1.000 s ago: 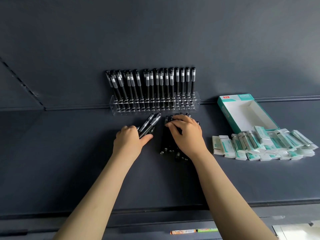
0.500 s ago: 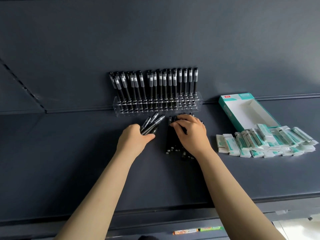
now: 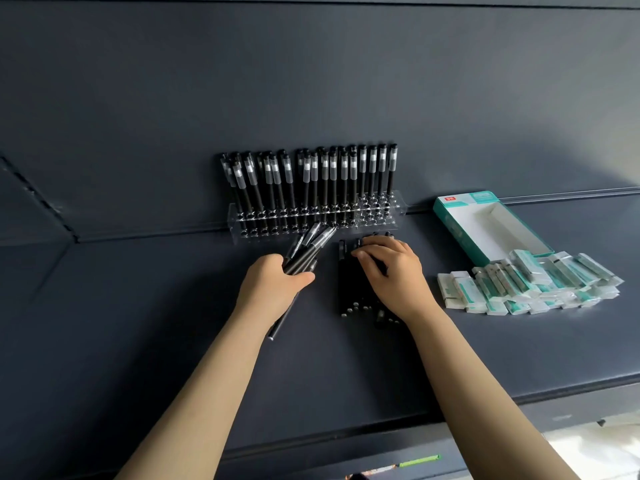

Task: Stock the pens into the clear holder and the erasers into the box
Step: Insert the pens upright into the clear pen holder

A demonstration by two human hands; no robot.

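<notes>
1. Not much has moved over the last second. The left hand (image 3: 273, 289) keeps its grip on the bundle of pens (image 3: 311, 244), and the right hand (image 3: 391, 275) stays on the loose pile of pens (image 3: 349, 289).
2. One small change: the tail of one pen now sticks out below the left hand, toward the wrist, and I didn't see that a moment ago. I'd guess that pen is sliding in the grip.
3. What that means for the task: no new pen has gone into the clear holder (image 3: 391, 209), so I read this as the gathering step, not insertion.
4. Left hand: the fingers are wrapped round the bundle, with the thumb (image 3: 301, 277) across the barrels. The capped ends fan up and right, and they end just beside the holder's front edge.
5. Right hand: bent fingers (image 3: 372, 252) lie on the far ends of the pile, with the palm over its middle. Whether they've actually pinched a pen, I can't tell — the hand hides it.
6. The holder stands at the back of the shelf (image 3: 138, 323). It's mostly filled with stocked pens (image 3: 325, 181), but sockets near its right end look free.
7. The erasers (image 3: 530, 282) lie heaped well to the right of both hands. They are just in front of the open box (image 3: 457, 230) — nothing is in it yet as far as I can see.
</notes>
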